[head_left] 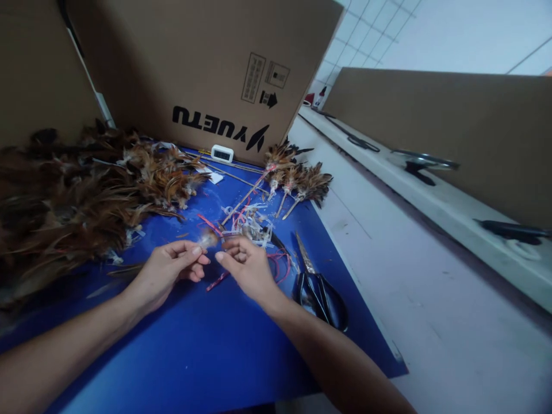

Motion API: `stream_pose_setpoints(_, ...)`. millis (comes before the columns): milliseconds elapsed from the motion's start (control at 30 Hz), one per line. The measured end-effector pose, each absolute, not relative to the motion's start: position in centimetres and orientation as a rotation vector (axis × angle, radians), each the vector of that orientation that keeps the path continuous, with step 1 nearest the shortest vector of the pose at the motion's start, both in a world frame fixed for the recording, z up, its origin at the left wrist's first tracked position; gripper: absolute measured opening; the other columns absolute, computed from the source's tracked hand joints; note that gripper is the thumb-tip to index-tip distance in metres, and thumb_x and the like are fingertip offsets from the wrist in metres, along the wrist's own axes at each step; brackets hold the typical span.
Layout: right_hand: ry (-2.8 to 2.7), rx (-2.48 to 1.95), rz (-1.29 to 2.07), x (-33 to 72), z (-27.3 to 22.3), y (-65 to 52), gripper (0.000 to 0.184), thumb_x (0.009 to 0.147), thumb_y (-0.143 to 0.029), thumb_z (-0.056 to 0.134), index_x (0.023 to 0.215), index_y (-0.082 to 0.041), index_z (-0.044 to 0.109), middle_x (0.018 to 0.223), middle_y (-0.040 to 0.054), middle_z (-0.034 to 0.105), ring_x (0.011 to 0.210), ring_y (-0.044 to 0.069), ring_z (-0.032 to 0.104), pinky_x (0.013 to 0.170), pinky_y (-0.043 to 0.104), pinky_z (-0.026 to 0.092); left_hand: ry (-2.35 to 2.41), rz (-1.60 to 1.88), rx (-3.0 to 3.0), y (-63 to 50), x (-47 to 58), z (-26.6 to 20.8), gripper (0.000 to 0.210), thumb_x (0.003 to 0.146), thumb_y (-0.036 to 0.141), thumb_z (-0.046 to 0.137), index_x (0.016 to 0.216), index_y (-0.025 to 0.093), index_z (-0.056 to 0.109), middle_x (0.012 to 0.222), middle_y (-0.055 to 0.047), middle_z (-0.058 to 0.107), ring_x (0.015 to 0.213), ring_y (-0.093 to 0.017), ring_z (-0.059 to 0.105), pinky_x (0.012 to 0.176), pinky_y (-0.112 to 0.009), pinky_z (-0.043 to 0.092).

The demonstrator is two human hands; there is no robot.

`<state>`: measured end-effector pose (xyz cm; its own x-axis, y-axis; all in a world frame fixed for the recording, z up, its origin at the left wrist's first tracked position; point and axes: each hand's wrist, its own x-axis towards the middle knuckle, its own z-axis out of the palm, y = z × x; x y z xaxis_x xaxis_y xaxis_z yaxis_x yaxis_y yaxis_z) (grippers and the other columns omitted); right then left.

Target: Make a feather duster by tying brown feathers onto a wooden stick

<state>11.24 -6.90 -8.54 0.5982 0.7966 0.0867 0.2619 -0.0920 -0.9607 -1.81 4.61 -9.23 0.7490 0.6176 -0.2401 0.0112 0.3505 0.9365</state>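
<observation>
My left hand point(172, 264) pinches a small fluffy feather point(209, 238), pale at its base and brown toward the tip, between thumb and fingers. Close beside it, my right hand point(250, 267) has its fingers curled toward the thumb; whatever they hold, if anything, is hidden. Red and pink ties point(282, 265) and clear plastic strips point(254, 218) lie tangled on the blue mat behind the right hand. Black-handled scissors point(321, 299) rest to the right, blades pointing away from me. A large heap of brown feathers point(81, 201) fills the left side.
Feather bunches on sticks point(297, 178) lie at the back right. A small white digital clock point(222, 153) stands before a big cardboard box point(194, 69). The blue mat point(181, 351) ends at a white surface on the right, below a ledge point(388, 178) bearing several tools.
</observation>
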Motion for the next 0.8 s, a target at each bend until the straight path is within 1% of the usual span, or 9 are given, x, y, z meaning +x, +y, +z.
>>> stream_pose_setpoints(100,-0.822,-1.498,0.757,10.5,-8.8,-6.7,0.024,0.069,-0.037,0.072,0.084,-0.020,0.066,0.073,0.0008,0.065,0.061,0.013,0.060,0.056,0.026,0.049,0.596,0.438,1.266,4.3,-1.8,-9.3,0.021,0.072,0.036,0.073,0.075,0.015,0.068,0.061,-0.003,0.066,0.051,-0.011,0.059,0.051,-0.021,0.049)
stream_pose_setpoints(200,-0.789,-1.429,0.779,9.9,-9.1,-6.6,0.025,0.069,-0.040,0.072,0.083,-0.020,0.068,0.073,0.0018,0.067,0.062,0.014,0.060,0.057,0.027,0.049,0.579,0.441,1.420,4.0,-1.9,-9.4,0.022,0.075,0.038,0.070,0.075,0.016,0.069,0.054,-0.002,0.064,0.049,-0.012,0.058,0.051,-0.022,0.049)
stream_pose_setpoints(367,-0.778,-1.411,0.704,9.9,-9.0,-6.8,0.017,0.072,-0.037,0.069,0.074,-0.019,0.068,0.061,-0.0016,0.060,0.053,0.011,0.053,0.051,0.025,0.045,0.547,0.427,1.517,3.7,-2.0,-9.3,0.022,0.077,0.039,0.066,0.075,0.018,0.069,0.056,-0.002,0.066,0.050,-0.012,0.059,0.051,-0.022,0.049)
stream_pose_setpoints(467,-0.821,-1.426,0.683,10.1,-8.9,-6.9,0.014,0.074,-0.033,0.068,0.076,-0.019,0.067,0.061,-0.0026,0.058,0.052,0.010,0.050,0.051,0.024,0.044,0.520,0.384,1.470,3.7,-2.0,-9.3,0.024,0.076,0.041,0.067,0.073,0.016,0.069,0.058,-0.003,0.066,0.050,-0.012,0.059,0.050,-0.022,0.049)
stream_pose_setpoints(633,-0.935,-1.468,0.585,10.5,-9.4,-7.1,0.014,0.079,-0.031,0.065,0.080,-0.018,0.067,0.067,-0.0007,0.061,0.060,0.010,0.053,0.058,0.023,0.044,0.487,0.250,1.347,4.1,-2.0,-9.4,0.031,0.076,0.044,0.066,0.074,0.014,0.068,0.063,-0.004,0.068,0.051,-0.013,0.061,0.052,-0.024,0.051)
stream_pose_setpoints(733,-0.973,-1.459,0.565,10.7,-9.9,-7.1,0.013,0.081,-0.031,0.065,0.079,-0.018,0.068,0.073,0.0004,0.064,0.067,0.011,0.056,0.063,0.024,0.045,0.501,0.200,1.295,4.3,-2.1,-9.4,0.030,0.076,0.043,0.068,0.075,0.013,0.068,0.069,-0.005,0.069,0.053,-0.012,0.061,0.052,-0.023,0.050)
stream_pose_setpoints(800,-1.006,-1.434,0.558,10.7,-10.0,-7.1,0.013,0.081,-0.031,0.065,0.077,-0.019,0.069,0.076,0.0008,0.065,0.072,0.012,0.058,0.067,0.025,0.047,0.509,0.156,1.287,4.4,-2.1,-9.2,0.030,0.075,0.043,0.069,0.075,0.012,0.068,0.068,-0.006,0.069,0.052,-0.011,0.061,0.052,-0.022,0.050)
